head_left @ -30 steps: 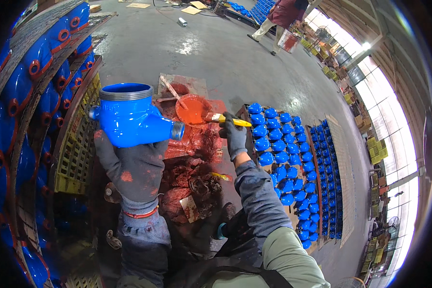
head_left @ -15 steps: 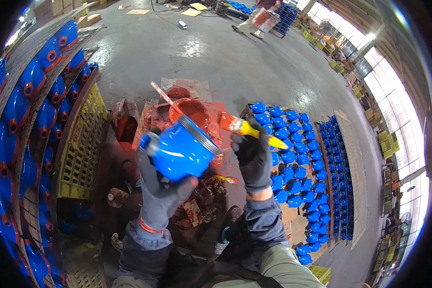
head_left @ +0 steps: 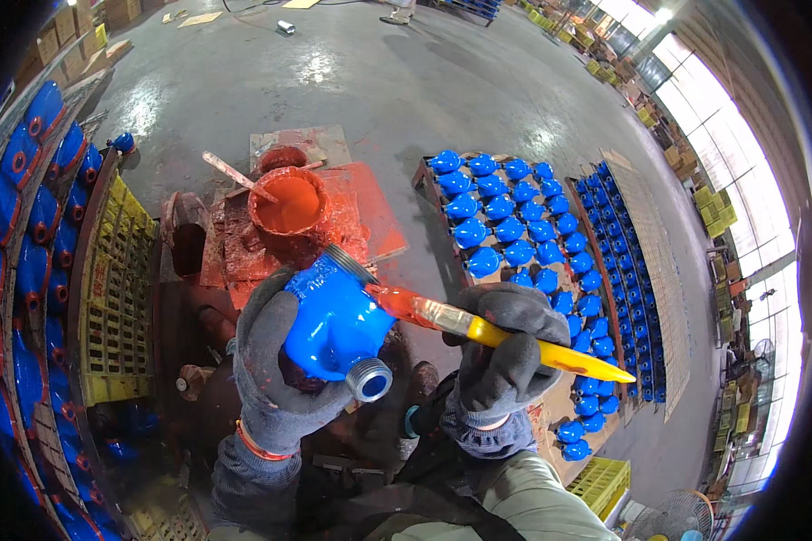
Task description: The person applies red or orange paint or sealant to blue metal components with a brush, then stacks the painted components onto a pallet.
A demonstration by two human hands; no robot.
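Just this side of the red paint bucket (head_left: 289,245), cups the blue threaded meter housing (head_left: 329,320) tilted in the gloved left hand (head_left: 262,361), probably to bare its rim (head_left: 350,265); pinches the paintbrush (head_left: 485,332) near its ferrule (head_left: 449,318) in the gloved right hand (head_left: 505,374), likely for control.

Noted: bucket (head_left: 289,245) in front of the worker, stick (head_left: 233,172) leaning in it. Left of the bucket, a crate (head_left: 119,316); beyond that, racked castings (head_left: 32,216). Right, rows of castings (head_left: 510,229), with a second bank (head_left: 606,239) farther right. Nearer than the bucket: one casting (head_left: 329,316) in the left hand (head_left: 266,352), brush (head_left: 451,319) in the right hand (head_left: 505,361).
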